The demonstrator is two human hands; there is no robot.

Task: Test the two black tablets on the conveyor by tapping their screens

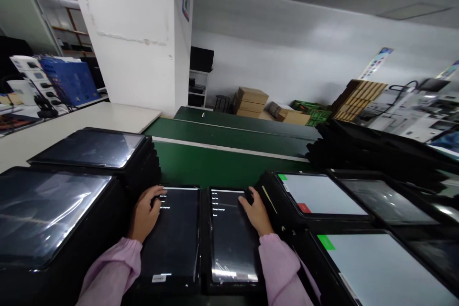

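Two black tablets lie side by side in front of me, both showing a dark menu with white text. My left hand [145, 213] rests on the top left corner of the left tablet [175, 234], fingers curled over its edge. My right hand [255, 211] lies on the top right corner of the right tablet [231, 234], fingers bent onto the bezel. Pink sleeves cover both wrists.
Stacks of black tablets [89, 150] stand at my left. More tablets with white screens [319, 194] lie at my right, beside a pile of black cases [376, 150]. A green conveyor belt [222, 165] runs beyond. Cardboard boxes [251, 100] sit by the far wall, and a white pillar [132, 33] rises ahead.
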